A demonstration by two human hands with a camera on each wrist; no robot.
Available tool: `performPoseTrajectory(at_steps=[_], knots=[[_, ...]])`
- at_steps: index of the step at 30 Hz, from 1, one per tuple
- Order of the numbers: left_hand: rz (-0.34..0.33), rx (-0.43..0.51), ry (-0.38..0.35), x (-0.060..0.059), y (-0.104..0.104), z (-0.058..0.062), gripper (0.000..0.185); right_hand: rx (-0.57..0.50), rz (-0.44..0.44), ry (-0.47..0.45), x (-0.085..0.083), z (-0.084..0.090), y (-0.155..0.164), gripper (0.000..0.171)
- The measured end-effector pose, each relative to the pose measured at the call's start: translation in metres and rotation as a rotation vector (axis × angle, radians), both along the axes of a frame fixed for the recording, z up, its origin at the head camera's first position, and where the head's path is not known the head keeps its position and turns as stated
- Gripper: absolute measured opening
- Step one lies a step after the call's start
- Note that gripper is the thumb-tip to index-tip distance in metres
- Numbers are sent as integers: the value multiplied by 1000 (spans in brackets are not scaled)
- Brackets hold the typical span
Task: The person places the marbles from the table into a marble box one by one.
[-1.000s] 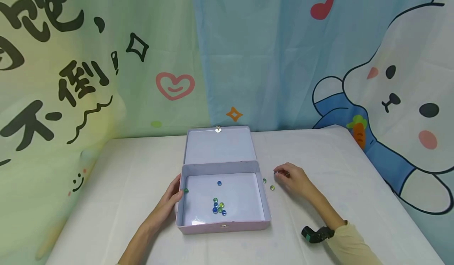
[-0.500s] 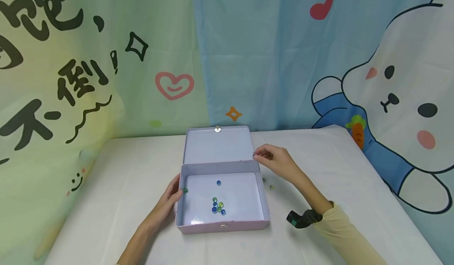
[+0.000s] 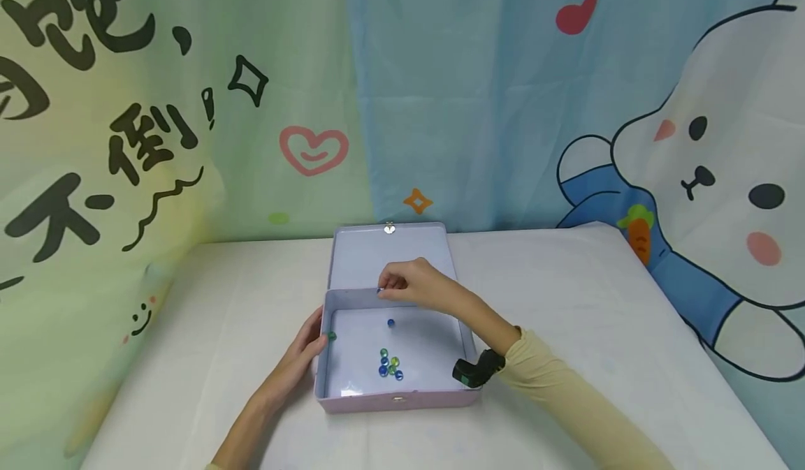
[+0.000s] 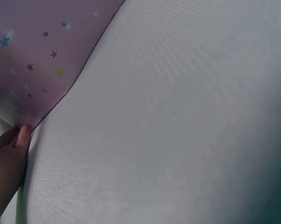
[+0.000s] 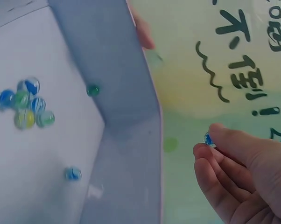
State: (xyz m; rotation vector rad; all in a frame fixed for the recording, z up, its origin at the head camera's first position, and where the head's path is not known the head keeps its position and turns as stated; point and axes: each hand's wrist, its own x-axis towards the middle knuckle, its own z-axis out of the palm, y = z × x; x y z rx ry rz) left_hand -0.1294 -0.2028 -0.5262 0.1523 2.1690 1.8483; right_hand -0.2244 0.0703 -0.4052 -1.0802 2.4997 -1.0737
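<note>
A tin box (image 3: 352, 404) with its lid (image 3: 365, 253) laid back has a pale interior and a pinkish outside. My left hand (image 3: 302, 348) holds its left side, the thumb at the rim. Above the box's back wall, my right hand (image 3: 418, 285) pinches a blue marble (image 5: 208, 139) between thumb and fingertips. Inside the box, several blue, green and yellow marbles (image 5: 24, 117) cluster toward the front. A lone blue marble (image 3: 390, 323) lies farther back, and a green marble (image 5: 93, 90) is by the left wall. The left wrist view shows the box's star-printed outside (image 4: 42, 51).
A white cloth (image 3: 566, 295) covers the table. Behind it hangs a printed curtain (image 3: 440, 107) with a cartoon rabbit. The black wrist camera (image 3: 474, 371) on the right arm hangs over the box's right side; the arm hides the table just beyond.
My right hand has risen from the table right of the box and moved left over its back wall, carrying the blue marble. The left hand stays at the box's side.
</note>
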Motion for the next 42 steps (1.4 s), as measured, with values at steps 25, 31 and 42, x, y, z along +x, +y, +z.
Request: performPoseTrajectory(at_steps=[25,31,42], knots=[[-5,17,-7,-2,0,1,55,316,160,-31,-2,-52,-74,7],[-2,17,-5,-1,0,-1,55,365,170,-22,-1,-67,-79,10],[3,11,-11,-1,1,-1,55,379,138,-39,2,-72,-83,10]])
